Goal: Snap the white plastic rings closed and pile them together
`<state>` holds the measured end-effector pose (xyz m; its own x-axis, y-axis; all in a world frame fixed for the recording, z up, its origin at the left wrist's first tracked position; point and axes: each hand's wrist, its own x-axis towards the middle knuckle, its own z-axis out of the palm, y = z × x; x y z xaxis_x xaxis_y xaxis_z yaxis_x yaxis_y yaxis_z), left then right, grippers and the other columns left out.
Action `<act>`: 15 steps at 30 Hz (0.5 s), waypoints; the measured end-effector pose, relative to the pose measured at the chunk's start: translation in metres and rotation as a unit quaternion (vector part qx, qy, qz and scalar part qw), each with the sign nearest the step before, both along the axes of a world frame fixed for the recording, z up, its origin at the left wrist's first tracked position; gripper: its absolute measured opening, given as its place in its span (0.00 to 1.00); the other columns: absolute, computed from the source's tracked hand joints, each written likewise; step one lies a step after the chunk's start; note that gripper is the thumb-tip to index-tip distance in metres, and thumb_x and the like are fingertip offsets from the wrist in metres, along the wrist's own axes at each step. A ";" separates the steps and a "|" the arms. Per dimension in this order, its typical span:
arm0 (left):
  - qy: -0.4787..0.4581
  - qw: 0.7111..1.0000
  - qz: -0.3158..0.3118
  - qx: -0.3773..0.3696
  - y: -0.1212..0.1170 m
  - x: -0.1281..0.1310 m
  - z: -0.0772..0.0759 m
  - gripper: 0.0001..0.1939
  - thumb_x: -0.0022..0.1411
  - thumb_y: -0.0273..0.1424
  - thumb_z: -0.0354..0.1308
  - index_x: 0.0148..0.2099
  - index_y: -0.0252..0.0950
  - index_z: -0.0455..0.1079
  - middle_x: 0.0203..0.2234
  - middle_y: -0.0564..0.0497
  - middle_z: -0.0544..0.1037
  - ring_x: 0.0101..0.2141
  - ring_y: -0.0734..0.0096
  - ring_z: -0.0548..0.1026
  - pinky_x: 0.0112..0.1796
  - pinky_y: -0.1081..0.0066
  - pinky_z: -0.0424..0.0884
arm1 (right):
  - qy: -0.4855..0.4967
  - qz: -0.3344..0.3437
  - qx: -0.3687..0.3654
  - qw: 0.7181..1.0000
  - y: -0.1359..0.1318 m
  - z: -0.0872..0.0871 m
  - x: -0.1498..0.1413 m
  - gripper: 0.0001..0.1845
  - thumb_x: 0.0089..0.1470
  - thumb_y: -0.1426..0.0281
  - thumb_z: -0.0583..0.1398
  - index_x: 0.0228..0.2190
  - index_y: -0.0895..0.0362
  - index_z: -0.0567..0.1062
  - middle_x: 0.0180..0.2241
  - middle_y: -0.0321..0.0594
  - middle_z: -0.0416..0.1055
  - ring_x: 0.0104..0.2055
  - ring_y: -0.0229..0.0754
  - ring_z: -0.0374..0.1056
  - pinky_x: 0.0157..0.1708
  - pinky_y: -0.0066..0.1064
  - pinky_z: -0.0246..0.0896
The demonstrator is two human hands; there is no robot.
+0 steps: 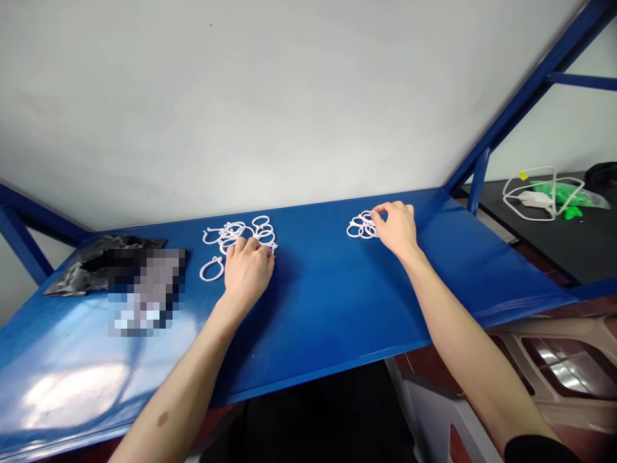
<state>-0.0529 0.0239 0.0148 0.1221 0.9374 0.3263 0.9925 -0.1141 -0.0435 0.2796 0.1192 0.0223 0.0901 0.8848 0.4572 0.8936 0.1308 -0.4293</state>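
Observation:
On the blue metal shelf lie two groups of white plastic rings. My left hand rests knuckles-up at the near edge of the loose left pile of rings, fingers curled down onto it. One single ring lies apart, just left of that hand. My right hand reaches to the smaller, tighter right cluster of rings, its fingertips pinched on the cluster's right side.
A black plastic bag and a blurred patch lie at the shelf's left. Blue frame struts rise at the right. Beyond them a dark table carries a white cable and green items. A white wall stands behind.

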 end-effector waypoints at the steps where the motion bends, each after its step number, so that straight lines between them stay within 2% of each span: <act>1: -0.005 1.000 0.001 0.000 0.000 0.001 0.001 0.14 0.68 0.33 0.51 0.37 0.38 0.78 0.38 0.40 0.79 0.45 0.44 0.71 0.43 0.51 0.68 | 0.000 0.005 0.005 1.000 -0.001 0.001 -0.002 0.13 0.62 0.63 0.59 0.38 0.56 0.81 0.42 0.51 0.74 0.49 0.57 0.63 0.50 0.49 0.62; 4: -0.047 0.999 0.003 0.019 -0.002 0.006 0.005 0.12 0.67 0.33 0.52 0.34 0.38 0.76 0.37 0.41 0.79 0.44 0.46 0.72 0.43 0.52 0.67 | 0.002 0.022 0.029 0.999 -0.007 0.004 -0.012 0.13 0.63 0.63 0.59 0.37 0.55 0.81 0.42 0.50 0.74 0.50 0.57 0.62 0.51 0.49 0.62; 6: -0.108 0.993 0.000 0.038 -0.004 0.011 0.010 0.10 0.65 0.32 0.52 0.33 0.39 0.73 0.35 0.43 0.79 0.43 0.50 0.72 0.44 0.54 0.67 | 0.006 0.059 0.047 0.997 -0.015 0.006 -0.023 0.12 0.64 0.64 0.58 0.37 0.54 0.81 0.41 0.49 0.75 0.50 0.56 0.63 0.52 0.49 0.62; 8: -0.199 0.979 -0.006 0.035 -0.006 0.015 0.017 0.08 0.63 0.31 0.53 0.32 0.39 0.70 0.33 0.46 0.78 0.39 0.56 0.72 0.43 0.57 0.67 | 0.018 0.127 0.052 0.990 -0.025 0.006 -0.039 0.11 0.64 0.65 0.58 0.37 0.53 0.80 0.41 0.45 0.77 0.48 0.53 0.66 0.53 0.48 0.62; 10: -0.312 0.950 -0.002 0.000 -0.008 0.019 0.022 0.07 0.62 0.32 0.54 0.31 0.39 0.68 0.29 0.50 0.76 0.34 0.62 0.72 0.40 0.62 0.67 | 0.043 0.216 0.036 0.975 -0.038 0.004 -0.055 0.09 0.65 0.66 0.59 0.38 0.52 0.80 0.41 0.42 0.77 0.47 0.50 0.68 0.54 0.46 0.64; 12: -0.446 0.893 -0.002 -0.055 -0.009 0.022 0.025 0.07 0.61 0.35 0.55 0.31 0.39 0.67 0.26 0.53 0.74 0.29 0.67 0.70 0.35 0.65 0.66 | 0.068 0.301 0.005 0.951 -0.050 0.000 -0.070 0.08 0.65 0.66 0.59 0.41 0.52 0.79 0.42 0.41 0.78 0.46 0.47 0.70 0.52 0.44 0.66; 15: -0.641 0.755 -0.040 -0.130 -0.010 0.028 0.026 0.09 0.59 0.38 0.58 0.33 0.38 0.66 0.25 0.54 0.73 0.26 0.72 0.70 0.32 0.69 0.66 | 0.100 0.379 -0.056 0.919 -0.064 -0.004 -0.084 0.12 0.64 0.66 0.60 0.48 0.53 0.77 0.46 0.42 0.78 0.46 0.45 0.72 0.49 0.42 0.70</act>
<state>-0.0252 0.0134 0.0405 -0.0775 0.9965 0.0298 0.1883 -0.0148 0.9820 0.1951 0.0554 0.0182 -0.4983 0.7687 0.4010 0.4669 0.6277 -0.6229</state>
